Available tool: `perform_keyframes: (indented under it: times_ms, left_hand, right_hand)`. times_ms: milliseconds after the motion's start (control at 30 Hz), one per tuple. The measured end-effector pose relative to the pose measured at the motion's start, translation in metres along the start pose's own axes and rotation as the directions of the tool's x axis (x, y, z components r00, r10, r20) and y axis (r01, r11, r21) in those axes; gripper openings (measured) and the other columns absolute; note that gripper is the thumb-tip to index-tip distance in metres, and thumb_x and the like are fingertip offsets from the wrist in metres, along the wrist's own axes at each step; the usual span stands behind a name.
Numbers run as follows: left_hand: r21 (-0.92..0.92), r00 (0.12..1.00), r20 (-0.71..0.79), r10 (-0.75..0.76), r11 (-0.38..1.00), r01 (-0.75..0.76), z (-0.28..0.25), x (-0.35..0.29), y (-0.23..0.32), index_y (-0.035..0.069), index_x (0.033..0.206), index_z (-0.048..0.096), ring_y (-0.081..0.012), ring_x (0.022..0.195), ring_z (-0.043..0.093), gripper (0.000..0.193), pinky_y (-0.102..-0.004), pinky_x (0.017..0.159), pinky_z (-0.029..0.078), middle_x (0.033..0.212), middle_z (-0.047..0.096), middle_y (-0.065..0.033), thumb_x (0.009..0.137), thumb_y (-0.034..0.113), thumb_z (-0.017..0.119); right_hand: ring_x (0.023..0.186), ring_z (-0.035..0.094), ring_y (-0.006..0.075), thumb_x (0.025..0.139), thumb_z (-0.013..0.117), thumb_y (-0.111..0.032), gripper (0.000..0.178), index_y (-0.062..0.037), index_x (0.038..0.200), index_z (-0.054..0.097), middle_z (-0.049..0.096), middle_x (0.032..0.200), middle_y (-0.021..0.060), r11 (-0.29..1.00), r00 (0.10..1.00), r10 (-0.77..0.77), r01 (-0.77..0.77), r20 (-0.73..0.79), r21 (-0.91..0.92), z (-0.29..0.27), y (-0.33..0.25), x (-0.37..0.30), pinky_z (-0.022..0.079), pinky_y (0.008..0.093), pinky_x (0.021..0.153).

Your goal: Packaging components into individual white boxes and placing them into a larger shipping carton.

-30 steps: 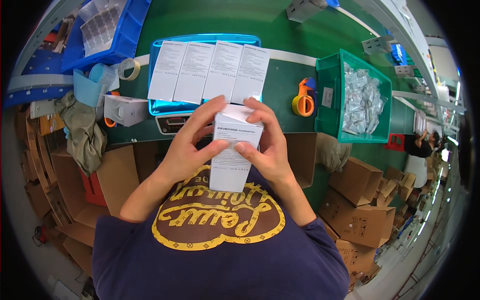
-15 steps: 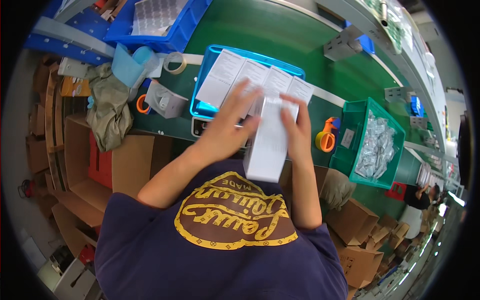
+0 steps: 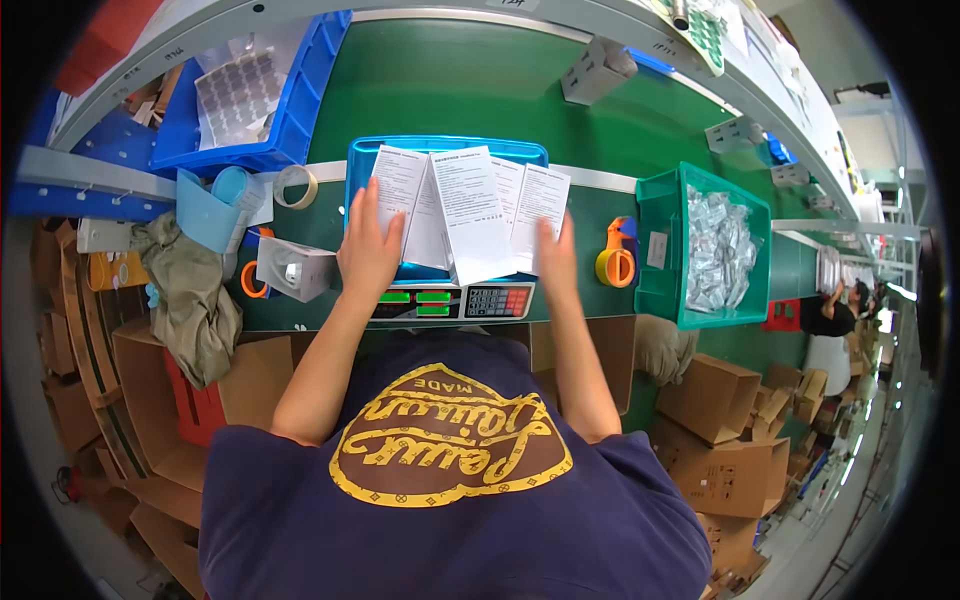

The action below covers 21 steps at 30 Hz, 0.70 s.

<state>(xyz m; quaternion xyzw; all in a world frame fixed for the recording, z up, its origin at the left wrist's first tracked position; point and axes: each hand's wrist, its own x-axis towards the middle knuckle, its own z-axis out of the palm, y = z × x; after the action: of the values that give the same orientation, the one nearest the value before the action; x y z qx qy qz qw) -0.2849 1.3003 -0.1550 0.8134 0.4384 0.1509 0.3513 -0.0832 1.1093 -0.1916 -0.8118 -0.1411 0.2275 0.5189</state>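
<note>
Down from between the person's two hands, the white box [image 3: 472, 215] now lies on the row of white boxes [image 3: 542, 205], where half a second ago it is held near the chest. That leaves the hands free of it, and I take the box as laid with the others. It sits between the fingers of both hands, nearer neither, covering the middle of the row. Its printed face looks up; its long axis runs away from the person, the far end leaning slightly toward the left fingers' side, the near end toward the chest.

Fingers of the left hand [image 3: 368, 258] are spread, tips at the outer edge of the leftmost box. On the right hand [image 3: 556, 268], blurred, thumb and fingers look apart beside the rightmost box; I cannot tell whether they touch it.

Under the row, between both sets of fingers, is the blue tray of a scale [image 3: 355, 160], its lit display [image 3: 433, 304] nearer the chest. Right of the right fingers, on the green tabletop [image 3: 590, 292], stand an orange tape dispenser [image 3: 616, 264] and a green bin [image 3: 655, 300] of clear packets [image 3: 720, 250]. Left of the left fingers sits an opened carton [image 3: 312, 272].
</note>
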Motion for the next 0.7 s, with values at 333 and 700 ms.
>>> perform_keyframes:
  times_ms: [333, 700]
  left_hand:
    - [-0.031, 0.962, -0.063, 0.267, 0.963, -0.269, -0.009, -0.004, -0.005, -0.002, 0.146, 0.03, -0.0389, 0.142, 0.028, 0.061, -0.0427, 0.116, 0.022, 0.152, 0.028, -0.0249, 0.097, 0.025, 0.053]
    - [-0.151, 0.928, 0.105, 0.358, 0.928, -0.341, 0.007, 0.03, 0.045, -0.005, 0.148, 0.023, -0.0382, 0.144, 0.023, 0.068, -0.0431, 0.117, 0.02, 0.152, 0.027, -0.0266, 0.096, 0.023, 0.054]
  right_hand:
    - [0.127, 0.044, 0.0295, 0.097, 0.052, -0.025, 0.045, -0.0019, 0.135, 0.047, 0.05, 0.135, 0.017, 0.874, 0.884, -0.431, 0.36, -0.182, -0.325, 0.008, -0.061, -0.022, 0.036, 0.039, 0.105]
    - [0.122, 0.048, 0.0278, 0.092, 0.059, -0.013, 0.041, -0.0026, 0.13, 0.048, 0.05, 0.128, 0.0149, 0.89, 0.888, -0.457, 0.456, 0.057, 0.03, -0.001, -0.087, -0.048, 0.039, 0.0387, 0.102]
